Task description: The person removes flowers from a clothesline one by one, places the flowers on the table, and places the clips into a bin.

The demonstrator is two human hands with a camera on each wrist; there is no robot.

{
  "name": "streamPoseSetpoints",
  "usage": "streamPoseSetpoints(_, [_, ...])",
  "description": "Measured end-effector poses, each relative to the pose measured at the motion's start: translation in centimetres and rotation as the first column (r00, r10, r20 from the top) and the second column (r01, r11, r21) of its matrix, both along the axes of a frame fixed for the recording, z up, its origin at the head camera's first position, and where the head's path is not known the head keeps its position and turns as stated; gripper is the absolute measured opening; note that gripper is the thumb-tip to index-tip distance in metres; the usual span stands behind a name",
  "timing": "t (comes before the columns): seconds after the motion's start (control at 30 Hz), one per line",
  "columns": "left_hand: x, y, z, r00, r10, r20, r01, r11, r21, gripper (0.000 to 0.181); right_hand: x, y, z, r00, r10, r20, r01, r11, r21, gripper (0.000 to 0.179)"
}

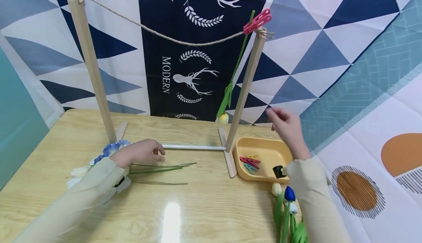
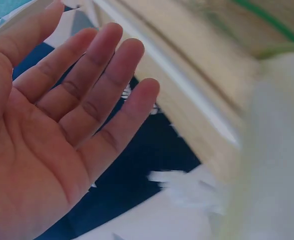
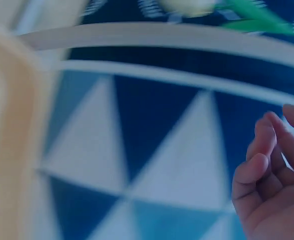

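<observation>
A yellow tulip [image 1: 223,118] hangs head down beside the right post, its stem held near the rope's end by a pink clothespin [image 1: 257,21]. My right hand [image 1: 287,127] is in the air above the back of the yellow tray, fingers loosely bent; the right wrist view shows nothing in them. My left hand [image 1: 141,152] is over the table's left side, above thin green flower stems [image 1: 171,169]. In the left wrist view the left palm [image 2: 41,145] faces the camera with relaxed, bare fingers. Blue and white flowers [image 1: 113,148] lie partly hidden under the left forearm.
A wooden frame [image 1: 89,60] with a sagging rope [image 1: 184,43] and a white bottom bar [image 1: 194,147] stands at the back. The yellow tray [image 1: 260,142] holds several small clothespins [image 1: 250,162] and a black object [image 1: 278,171]. White and blue tulips [image 1: 289,193] lie before it.
</observation>
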State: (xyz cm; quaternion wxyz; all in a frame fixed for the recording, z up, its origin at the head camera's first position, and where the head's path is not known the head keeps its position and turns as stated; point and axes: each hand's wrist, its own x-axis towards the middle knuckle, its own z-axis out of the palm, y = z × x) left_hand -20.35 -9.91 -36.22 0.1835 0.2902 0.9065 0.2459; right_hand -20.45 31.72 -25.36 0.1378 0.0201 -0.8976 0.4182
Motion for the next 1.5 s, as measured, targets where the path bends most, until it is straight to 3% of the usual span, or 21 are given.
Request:
streamPoseSetpoints(0.13, [-1.1, 1.1, 1.6, 0.999, -0.025, -0.043, 0.028, 0.998, 0.056, 0.027, 0.0, -2.2, 5.5, 0.986, 0.016, -0.168, -0.025, 0.998, -0.051, 0.038])
streamPoseSetpoints(0.3, [-2.3, 2.5, 3.8, 0.997, -0.019, -0.077, 0.026, 0.995, 0.097, 0.026, -0.3, -4.4, 11.3, 0.947, 0.043, -0.318, -0.054, 0.998, -0.025, 0.033])
streamPoseSetpoints(0.43, [-3.0, 3.8, 5.5, 0.990, -0.028, -0.140, 0.044, 0.992, 0.119, 0.025, -0.6, -5.7, 14.6, 0.934, 0.023, -0.357, -0.017, 1.000, 0.022, 0.040])
streamPoseSetpoints(0.57, [-3.7, 4.9, 7.5, 0.987, 0.019, -0.158, 0.005, 0.988, 0.153, 0.025, -1.2, -6.8, 16.8, 0.951, 0.059, -0.303, -0.046, 0.998, 0.051, 0.048])
streamPoseSetpoints(0.8, [-4.9, 6.9, 11.3, 0.975, 0.137, -0.172, -0.087, 0.959, 0.269, 0.028, -2.5, -9.1, 18.4, 0.969, 0.149, -0.195, -0.137, 0.988, 0.072, 0.057])
streamPoseSetpoints(1.0, [-5.8, 9.1, 13.6, 0.957, 0.185, -0.225, -0.096, 0.930, 0.355, 0.028, -2.8, -9.6, 19.4, 0.978, 0.118, -0.171, -0.097, 0.987, 0.124, 0.056])
streamPoseSetpoints(1.17, [-6.9, 11.4, 14.4, 0.957, 0.207, -0.205, -0.093, 0.885, 0.456, 0.027, -2.5, -8.9, 20.1, 0.986, 0.067, -0.151, -0.040, 0.984, 0.176, 0.051])
streamPoseSetpoints(1.37, [-7.4, 14.0, 15.8, 0.960, 0.229, -0.163, -0.095, 0.811, 0.578, 0.031, -2.4, -8.5, 20.6, 0.986, 0.085, -0.147, -0.048, 0.970, 0.237, 0.049])
streamPoseSetpoints(1.5, [-7.5, 15.4, 16.9, 0.953, 0.248, -0.172, -0.093, 0.784, 0.614, 0.041, -2.4, -8.7, 20.8, 0.985, 0.093, -0.144, -0.049, 0.958, 0.281, 0.050])
